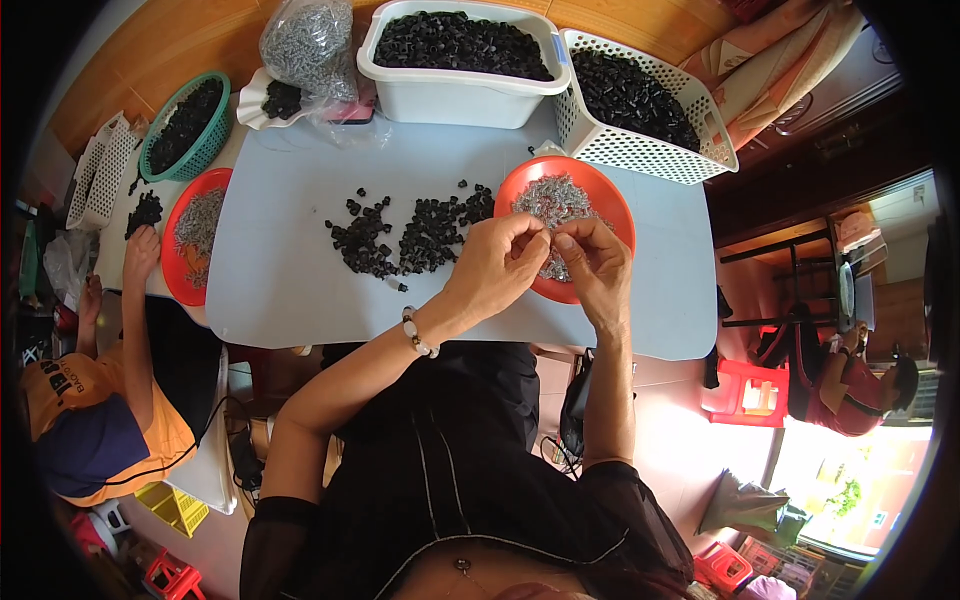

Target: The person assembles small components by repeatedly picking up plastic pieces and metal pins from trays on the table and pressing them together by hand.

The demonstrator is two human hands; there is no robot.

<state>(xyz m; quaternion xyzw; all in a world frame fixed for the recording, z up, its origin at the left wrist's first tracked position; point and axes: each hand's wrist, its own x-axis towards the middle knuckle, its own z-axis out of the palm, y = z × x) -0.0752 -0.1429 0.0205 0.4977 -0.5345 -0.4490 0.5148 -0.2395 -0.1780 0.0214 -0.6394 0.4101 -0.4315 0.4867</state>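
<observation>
We have a pale blue tabletop (280,210). On it we see small black bits (432,235) lying in loose heaps. Just beside them sits our round red bowl (618,195) of silver bits (555,198). At the back stand a white tub (455,102) and a white basket (645,153) with holes, both full of more black bits.

Free tbl (275,240) L of blk parts (432,236); red bowl (624,205) blocks R, bins (455,101) back.

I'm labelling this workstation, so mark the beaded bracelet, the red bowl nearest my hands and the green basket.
Beaded bracelet (411,329): head view, on its beads.
Red bowl (617,203): head view, on the inner wall, right side.
Green basket (208,147): head view, on its perforated outer wall.
</observation>
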